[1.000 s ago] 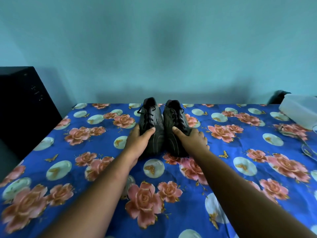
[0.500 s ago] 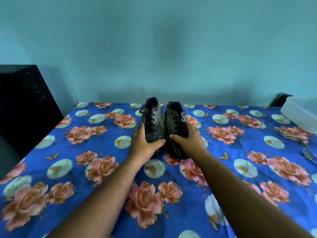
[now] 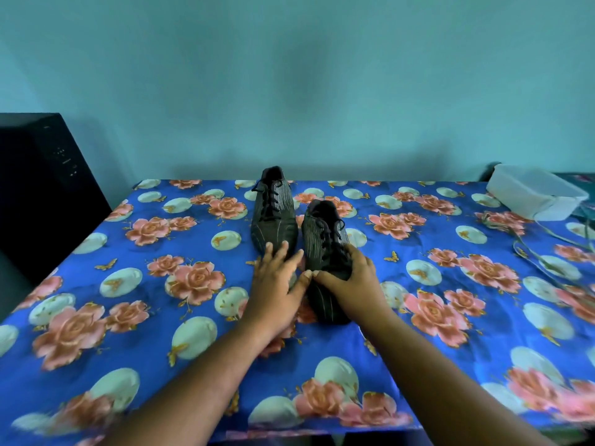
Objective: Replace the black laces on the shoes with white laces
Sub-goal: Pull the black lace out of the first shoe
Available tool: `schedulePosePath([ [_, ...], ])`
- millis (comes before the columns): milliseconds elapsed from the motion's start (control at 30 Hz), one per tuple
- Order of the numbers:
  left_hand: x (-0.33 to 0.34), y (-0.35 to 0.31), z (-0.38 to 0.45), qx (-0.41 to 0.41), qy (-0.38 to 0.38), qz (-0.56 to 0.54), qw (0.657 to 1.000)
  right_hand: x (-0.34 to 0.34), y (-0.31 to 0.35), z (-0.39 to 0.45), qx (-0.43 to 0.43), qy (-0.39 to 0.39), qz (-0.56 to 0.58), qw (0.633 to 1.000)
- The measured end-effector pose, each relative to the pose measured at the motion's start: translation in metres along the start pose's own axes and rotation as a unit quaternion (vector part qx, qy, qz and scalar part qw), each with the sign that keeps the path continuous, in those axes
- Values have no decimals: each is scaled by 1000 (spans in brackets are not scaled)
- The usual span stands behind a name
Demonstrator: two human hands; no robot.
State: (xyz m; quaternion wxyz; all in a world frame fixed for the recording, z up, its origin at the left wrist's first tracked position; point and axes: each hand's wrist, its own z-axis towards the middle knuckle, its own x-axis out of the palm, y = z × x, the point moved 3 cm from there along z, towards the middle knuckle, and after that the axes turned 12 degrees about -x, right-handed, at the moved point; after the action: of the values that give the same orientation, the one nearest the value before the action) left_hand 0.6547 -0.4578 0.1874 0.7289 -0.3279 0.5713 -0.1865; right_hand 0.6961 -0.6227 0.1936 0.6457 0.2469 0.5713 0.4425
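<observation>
The right hand [image 3: 349,278] holds a narrow grip on the right-side black shoe with pale pinstripes [image 3: 325,252]: the thumb lies across the toe end and the fingers curl over the outer side beside the black laces [image 3: 331,235]. The left hand [image 3: 277,278] has a wide grip, fingers straight and spread, with the fingertips [image 3: 284,244] touching the toe of the left-side black pinstriped shoe [image 3: 273,214]; it encloses nothing.

Change against the preceding frames: both shoes previously stood level and side by side near the far edge, each with a hand on its toe. The right-side shoe now lies nearer to the person, its heel roughly level with the middle of the other shoe. The left-side shoe is still near the far edge, and the left hand has released its hold and flattened.

Judgement: one shoe has been selected and drawn forward as the first workpiece. Its black laces are still threaded and tied, so unlacing has not begun. No white laces are identifiable in view.

Both shoes rest on the worktop covered with a blue floral cloth [image 3: 418,349]. A white plastic container [image 3: 537,196] stands at the far right, and a black cabinet [image 3: 42,188] stands at the left
</observation>
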Motion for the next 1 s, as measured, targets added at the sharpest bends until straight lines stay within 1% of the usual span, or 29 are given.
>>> schedulePosePath([
  [67, 2, -3, -13, 13, 18, 7, 1000, -6, 1, -14, -3, 3, 5, 1000],
  [133, 3, -8, -26, 14, 53, -16, 998, -12, 0, -24, -12, 0, 9, 1000],
  [233, 9, -15, -41, -45, 130, -151, 979, -14, 0, -33, -14, -3, 32, 999],
  [333, 14, -18, -37, -111, 150, -290, 939, -16, -5, -27, 10, -14, 120, 993],
  [367, 15, -20, -32, -127, 154, -321, 926, -19, -3, -23, 19, -11, 149, 989],
  [400, 14, -21, -26, -131, 149, -321, 926, -23, -1, -18, 27, -9, 177, 984],
  [433, 11, -21, -19, -124, 124, -281, 943, -26, 0, -11, 35, -11, 197, 980],
  [467, 6, -19, -11, -111, 75, -215, 967, -29, 1, -6, 41, -11, 209, 977],
  [500, 1, -16, -4, -93, 11, -147, 985, -31, 1, -1, 41, -8, 209, 977],
  [533, -5, -13, 0, -74, -55, -92, 992, -30, 2, 3, 36, -2, 207, 978],
  [567, -9, -9, 3, -68, -98, -59, 991, -27, 3, 7, 28, 8, 195, 980],
  [600, -11, -7, 5, -72, -118, -51, 989, -23, 3, 10, 19, 15, 177, 984],
  [667, -9, -4, 9, -91, -114, -62, 987, -16, -2, 16, 2, 14, 150, 989],
  [700, -8, -4, 11, -93, -128, -46, 986, -13, -3, 19, -2, 10, 148, 989],
  [767, -12, -3, 14, -97, -190, 6, 977, -9, -3, 26, 3, 15, 170, 985],
  [800, -16, 0, 19, -108, -205, 15, 973, -8, -1, 32, 8, 18, 185, 982],
  [833, -19, 5, 26, -124, -191, 10, 974, -9, 1, 38, 11, 17, 194, 981],
  [867, -21, 12, 35, -134, -159, -8, 978, -10, 4, 47, 4, 8, 178, 984],
  [900, -21, 18, 44, -140, -114, -33, 983, -11, 8, 57, -10, -1, 138, 990],
  [967, -20, 27, 59, -133, -48, -73, 987, -12, 14, 77, -31, 26, 79, 996],
  [1000, -20, 29, 64, -128, -39, -80, 988, -10, 16, 84, -30, 50, 77, 995],
])
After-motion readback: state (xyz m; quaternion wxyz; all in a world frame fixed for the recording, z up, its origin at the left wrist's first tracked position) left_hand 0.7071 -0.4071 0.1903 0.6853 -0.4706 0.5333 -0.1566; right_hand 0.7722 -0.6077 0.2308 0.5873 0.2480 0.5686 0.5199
